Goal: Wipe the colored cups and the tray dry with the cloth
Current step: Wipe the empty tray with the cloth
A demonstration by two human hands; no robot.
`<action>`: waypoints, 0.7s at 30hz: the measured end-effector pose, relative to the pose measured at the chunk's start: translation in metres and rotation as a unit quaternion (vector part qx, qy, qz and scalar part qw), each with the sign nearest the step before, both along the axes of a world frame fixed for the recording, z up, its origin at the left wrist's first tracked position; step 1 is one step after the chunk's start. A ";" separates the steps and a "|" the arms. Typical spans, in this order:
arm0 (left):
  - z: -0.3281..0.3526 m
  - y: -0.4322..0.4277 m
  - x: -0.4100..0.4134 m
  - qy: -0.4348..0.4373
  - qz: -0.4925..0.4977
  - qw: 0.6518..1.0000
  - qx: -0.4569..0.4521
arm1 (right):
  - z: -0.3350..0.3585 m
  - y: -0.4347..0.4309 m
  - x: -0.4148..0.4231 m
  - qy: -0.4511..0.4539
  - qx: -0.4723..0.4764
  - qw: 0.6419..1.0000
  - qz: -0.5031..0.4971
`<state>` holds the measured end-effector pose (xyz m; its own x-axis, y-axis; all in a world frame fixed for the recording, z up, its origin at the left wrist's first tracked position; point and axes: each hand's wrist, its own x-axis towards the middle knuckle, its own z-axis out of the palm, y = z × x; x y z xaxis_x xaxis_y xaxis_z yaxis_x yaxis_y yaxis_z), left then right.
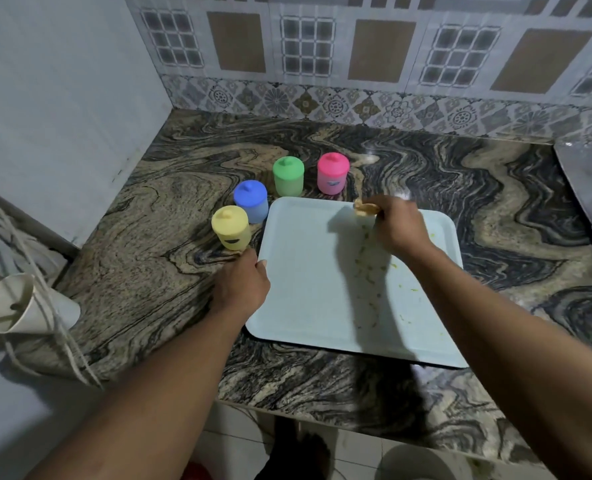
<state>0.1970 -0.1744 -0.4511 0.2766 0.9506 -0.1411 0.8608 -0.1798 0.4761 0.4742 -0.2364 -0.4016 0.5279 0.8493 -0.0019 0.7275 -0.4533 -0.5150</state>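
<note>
A pale blue tray (305, 292) lies flat on the marbled counter, with greenish smears and crumbs down its middle and right side. My left hand (240, 284) grips its left rim. My right hand (396, 226) hovers over the tray's far edge, closed on a small bunched yellowish cloth (365, 208). Four cups stand upside down off the tray's far left corner: yellow (231, 227), blue (251, 201), green (288, 176) and pink (333, 172).
A tiled wall (356, 53) closes the back and a plain wall the left. A dark stovetop edge (589, 188) sits at the right. A beige funnel-like cup (10, 308) with cords hangs off the counter's left corner. The counter's front edge (322, 414) runs below the tray.
</note>
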 end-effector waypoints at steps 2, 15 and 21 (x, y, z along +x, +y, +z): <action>0.001 0.001 0.000 0.002 -0.004 1.000 -0.006 | -0.017 0.002 -0.010 -0.046 -0.060 0.996 0.056; 0.003 0.004 0.003 0.003 0.006 0.999 -0.039 | -0.015 -0.148 -0.120 -0.038 -0.096 0.978 0.180; 0.008 0.006 0.001 0.012 0.009 0.998 -0.057 | 0.007 -0.084 -0.114 0.030 0.036 0.988 0.150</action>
<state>0.1981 -0.1689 -0.4435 0.2549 0.9329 -0.2546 0.8745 -0.1099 0.4725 0.3604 -0.3200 -0.3950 0.2538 0.9664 0.0399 0.7908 -0.1835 -0.5839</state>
